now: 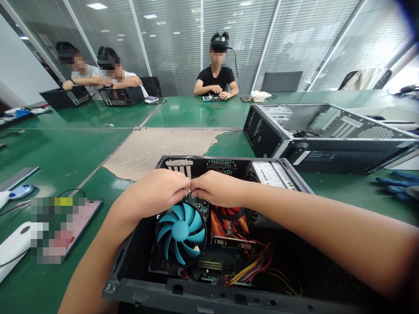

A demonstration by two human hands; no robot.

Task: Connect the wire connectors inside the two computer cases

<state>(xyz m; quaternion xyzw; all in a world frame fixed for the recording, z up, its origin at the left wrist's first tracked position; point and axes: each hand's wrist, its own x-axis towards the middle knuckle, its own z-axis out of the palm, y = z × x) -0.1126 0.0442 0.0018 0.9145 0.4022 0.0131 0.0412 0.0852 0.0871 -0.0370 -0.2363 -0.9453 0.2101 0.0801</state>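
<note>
On the near side of the fingers (182,185), coloured cables (245,274), then a blue fan (180,230) and red graphics card (229,226), sit inside the open computer case (150,288). Left hand (163,189) and right hand (214,187) meet over it, pinched closed; what they grip cannot be told. Beyond them, rightward, lies a second case (340,155); farther, a person in black (216,78).

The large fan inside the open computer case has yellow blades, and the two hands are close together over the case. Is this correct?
Not the colour: the head view shows that the large fan has blue blades, not yellow. It is inside the open computer case, and the left hand and right hand are close together over it.
</note>
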